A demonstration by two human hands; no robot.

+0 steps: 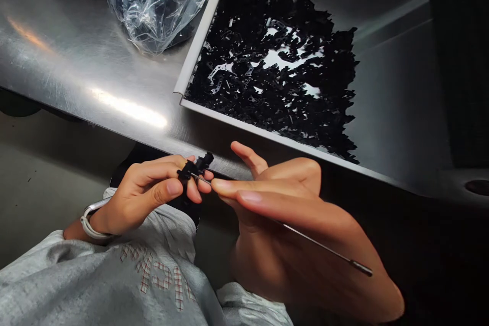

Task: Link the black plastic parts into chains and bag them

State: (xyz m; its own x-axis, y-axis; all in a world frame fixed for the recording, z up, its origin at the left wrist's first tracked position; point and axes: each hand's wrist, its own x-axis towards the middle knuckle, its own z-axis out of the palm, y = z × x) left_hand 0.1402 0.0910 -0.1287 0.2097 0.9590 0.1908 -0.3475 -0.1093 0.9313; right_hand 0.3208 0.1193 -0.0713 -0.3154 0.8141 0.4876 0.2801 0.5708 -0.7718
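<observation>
My left hand [153, 191] is closed on a small black plastic part [194, 167], held just in front of the table edge. Between the thumb and forefinger of my right hand [282, 214] is a thin metal rod [317, 243] with a thicker end. The rod's tip meets the black part; whether it sits inside a hole there I cannot tell. The other fingers of the right hand are partly curled, with one stretched out.
A white-rimmed tray [244, 126] on the metal table [76, 61] holds a heap of small black parts [237, 61]. Left of it lies a clear plastic bag [153, 15] with dark contents. The table's front edge runs just beyond my hands.
</observation>
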